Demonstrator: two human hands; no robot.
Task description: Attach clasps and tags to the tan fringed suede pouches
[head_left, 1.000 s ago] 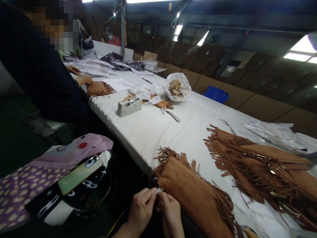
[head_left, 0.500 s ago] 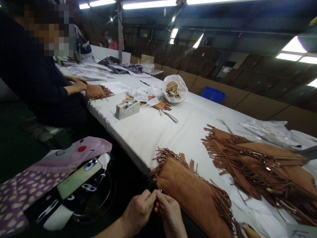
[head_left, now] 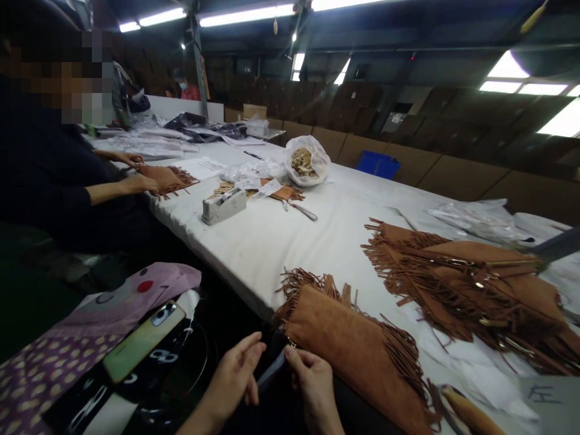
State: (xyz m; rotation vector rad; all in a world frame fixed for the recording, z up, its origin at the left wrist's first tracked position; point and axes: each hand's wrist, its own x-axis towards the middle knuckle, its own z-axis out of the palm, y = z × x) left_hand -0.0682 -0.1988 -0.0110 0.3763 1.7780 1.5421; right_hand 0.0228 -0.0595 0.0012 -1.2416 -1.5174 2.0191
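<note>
A brown suede fringed bag (head_left: 344,344) lies at the table's near edge, partly overhanging it, with fringe along its short end and far side. My right hand (head_left: 312,374) is closed in a pinch at the bag's left corner, by a small gold metal fitting (head_left: 290,342). What sits between those fingertips is too small to make out. A thin pale strip (head_left: 272,370) shows just left of them, in the dark gap. To the left of the bag, apart from it, my left hand (head_left: 235,371) is open, fingers loosely stretched.
More brown fringed bags (head_left: 453,278) are piled at the right, near a yellow-handled tool (head_left: 471,411). A tape dispenser (head_left: 224,206) and a plastic bag (head_left: 308,160) stand farther back. A phone (head_left: 145,341) lies lower left. A co-worker (head_left: 45,175) handles another fringed piece (head_left: 165,179).
My left hand has come away from my right hand and the bag corner, moving left and opening. My right hand stays pinched there. The view has shifted slightly.
</note>
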